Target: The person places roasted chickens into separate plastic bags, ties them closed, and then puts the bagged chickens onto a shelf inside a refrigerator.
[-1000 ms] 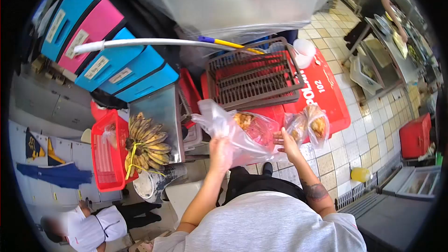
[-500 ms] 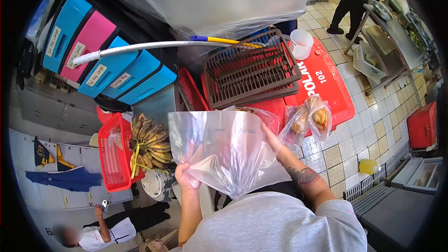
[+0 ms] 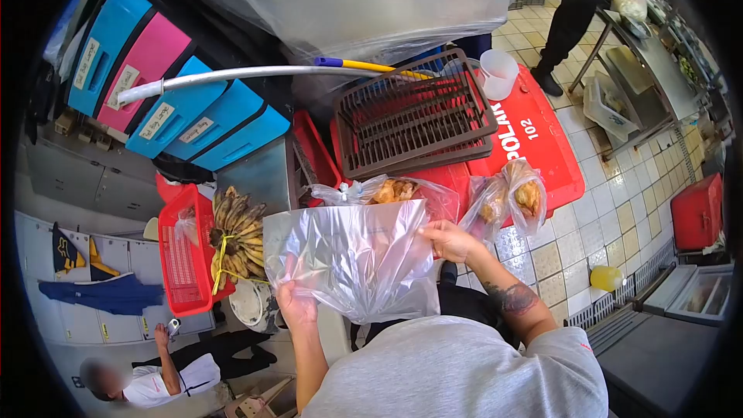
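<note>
A clear plastic bag (image 3: 360, 263) is spread out between my two hands in front of my chest, and it looks empty. My left hand (image 3: 296, 303) grips its lower left edge, thumb on the near side. At the upper right corner, my right hand (image 3: 451, 240) pinches the bag's edge between thumb and fingers. Just beyond the held bag lies a filled bag (image 3: 396, 190) with yellow-brown food inside. Two more bags of similar food, one (image 3: 526, 195) beside the other (image 3: 487, 205), rest at the right on the red cooler (image 3: 546, 143).
Dark slotted trays (image 3: 418, 116) and a translucent container (image 3: 499, 73) sit on the cooler. Left are a banana bunch (image 3: 238, 236), a red basket (image 3: 176, 255) and blue and pink drawers (image 3: 147, 62). One person (image 3: 166, 379) stands lower left, another (image 3: 573, 11) at the steel table (image 3: 650, 54).
The held bag has come lower and nearer, uncovering the food bag behind it. My right hand now pinches the bag's corner from outside. The far person has shifted and holds a filled bag.
</note>
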`<state>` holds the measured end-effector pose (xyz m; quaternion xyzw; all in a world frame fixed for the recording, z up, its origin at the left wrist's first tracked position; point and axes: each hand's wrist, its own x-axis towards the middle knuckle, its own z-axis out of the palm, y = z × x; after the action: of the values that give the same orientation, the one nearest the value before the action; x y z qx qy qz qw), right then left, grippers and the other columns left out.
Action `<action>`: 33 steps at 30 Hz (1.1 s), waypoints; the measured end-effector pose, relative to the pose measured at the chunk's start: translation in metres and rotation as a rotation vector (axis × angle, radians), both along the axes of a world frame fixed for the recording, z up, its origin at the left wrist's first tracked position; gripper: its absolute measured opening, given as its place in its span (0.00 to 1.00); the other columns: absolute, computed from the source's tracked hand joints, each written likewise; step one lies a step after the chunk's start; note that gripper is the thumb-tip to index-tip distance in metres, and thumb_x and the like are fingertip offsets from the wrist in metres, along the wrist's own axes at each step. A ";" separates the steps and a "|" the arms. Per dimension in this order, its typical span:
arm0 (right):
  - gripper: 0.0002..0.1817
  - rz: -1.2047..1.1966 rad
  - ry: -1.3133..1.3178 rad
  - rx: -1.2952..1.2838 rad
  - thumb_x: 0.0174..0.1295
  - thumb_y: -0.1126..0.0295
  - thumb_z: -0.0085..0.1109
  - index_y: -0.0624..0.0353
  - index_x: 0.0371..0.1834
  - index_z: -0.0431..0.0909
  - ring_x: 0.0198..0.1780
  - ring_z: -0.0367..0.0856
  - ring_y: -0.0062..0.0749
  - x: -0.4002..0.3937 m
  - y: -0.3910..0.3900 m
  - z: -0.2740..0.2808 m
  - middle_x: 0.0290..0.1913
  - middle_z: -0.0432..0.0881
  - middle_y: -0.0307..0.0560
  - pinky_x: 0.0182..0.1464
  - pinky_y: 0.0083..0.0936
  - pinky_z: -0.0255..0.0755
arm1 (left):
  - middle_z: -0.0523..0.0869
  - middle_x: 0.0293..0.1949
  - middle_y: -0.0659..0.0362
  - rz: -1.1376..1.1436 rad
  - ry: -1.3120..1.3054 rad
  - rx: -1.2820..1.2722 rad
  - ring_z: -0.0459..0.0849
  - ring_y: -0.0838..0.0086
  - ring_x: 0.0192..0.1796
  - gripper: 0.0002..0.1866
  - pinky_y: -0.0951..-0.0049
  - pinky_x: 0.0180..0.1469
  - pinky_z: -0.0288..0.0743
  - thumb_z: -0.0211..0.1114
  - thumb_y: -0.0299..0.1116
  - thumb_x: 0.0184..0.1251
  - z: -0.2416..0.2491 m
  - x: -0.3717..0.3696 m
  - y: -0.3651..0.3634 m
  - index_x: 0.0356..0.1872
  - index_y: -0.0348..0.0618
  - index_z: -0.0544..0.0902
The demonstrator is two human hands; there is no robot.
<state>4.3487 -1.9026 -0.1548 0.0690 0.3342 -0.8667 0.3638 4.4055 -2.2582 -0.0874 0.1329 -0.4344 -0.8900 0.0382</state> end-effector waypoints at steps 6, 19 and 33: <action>0.07 -0.054 -0.070 0.193 0.61 0.66 0.61 0.59 0.32 0.80 0.26 0.79 0.20 0.004 -0.004 -0.009 0.28 0.82 0.38 0.26 0.17 0.72 | 0.71 0.61 0.46 0.097 -0.042 -0.038 0.70 0.60 0.62 0.32 0.54 0.63 0.64 0.53 0.31 0.55 -0.017 -0.010 -0.004 0.64 0.35 0.64; 0.10 -0.378 0.138 0.766 0.55 0.66 0.65 0.60 0.23 0.78 0.22 0.71 0.16 -0.010 -0.010 -0.042 0.22 0.77 0.37 0.23 0.19 0.65 | 0.72 0.49 0.52 0.304 -0.412 -0.847 0.75 0.65 0.49 0.21 0.67 0.52 0.70 0.66 0.30 0.58 -0.063 -0.023 0.012 0.48 0.33 0.67; 0.09 -0.451 0.383 1.030 0.49 0.68 0.65 0.63 0.22 0.80 0.27 0.82 0.32 0.000 -0.018 -0.024 0.23 0.82 0.49 0.33 0.29 0.75 | 0.79 0.44 0.56 -0.658 -0.021 -0.958 0.76 0.71 0.49 0.13 0.71 0.53 0.69 0.62 0.31 0.63 -0.061 -0.016 0.147 0.45 0.37 0.73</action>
<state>4.3488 -1.9203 -0.1791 0.1482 0.7486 -0.6458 0.0236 4.3899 -2.1108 -0.1486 -0.0323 -0.8076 -0.5577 -0.1888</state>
